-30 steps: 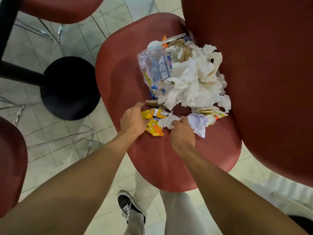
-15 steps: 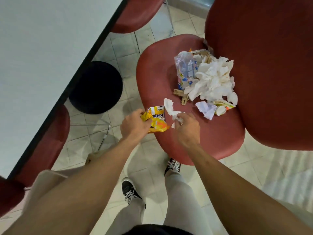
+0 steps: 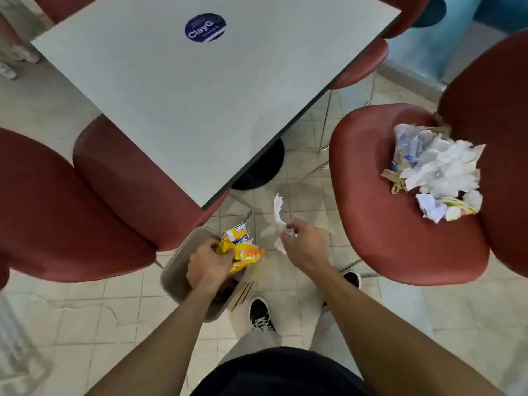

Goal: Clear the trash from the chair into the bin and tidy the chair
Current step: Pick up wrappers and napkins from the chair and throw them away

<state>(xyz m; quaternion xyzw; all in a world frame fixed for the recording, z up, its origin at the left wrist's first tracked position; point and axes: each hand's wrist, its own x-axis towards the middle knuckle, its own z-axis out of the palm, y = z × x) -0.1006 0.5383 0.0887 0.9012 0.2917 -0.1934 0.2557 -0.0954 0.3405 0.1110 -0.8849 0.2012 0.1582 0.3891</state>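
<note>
My left hand (image 3: 207, 265) grips yellow snack wrappers (image 3: 241, 247) right over the open top of a grey bin (image 3: 177, 264) on the floor. My right hand (image 3: 303, 245) pinches a crumpled white tissue (image 3: 278, 215) in the air just right of the bin. On the right, the red chair (image 3: 380, 230) carries a heap of trash (image 3: 437, 170) near its backrest: white tissues, a clear plastic bag, brown paper scraps and small wrappers.
A grey table (image 3: 200, 90) with a round blue sticker fills the upper middle, its black base (image 3: 260, 170) on the tiled floor behind the bin. Another red chair (image 3: 85, 207) stands at the left. My black shoes (image 3: 261, 315) are beside the bin.
Both hands carried the yellow wrappers and the tissue off the chair seat and leftward to the bin. My view swung left, bringing the table and bin into sight.
</note>
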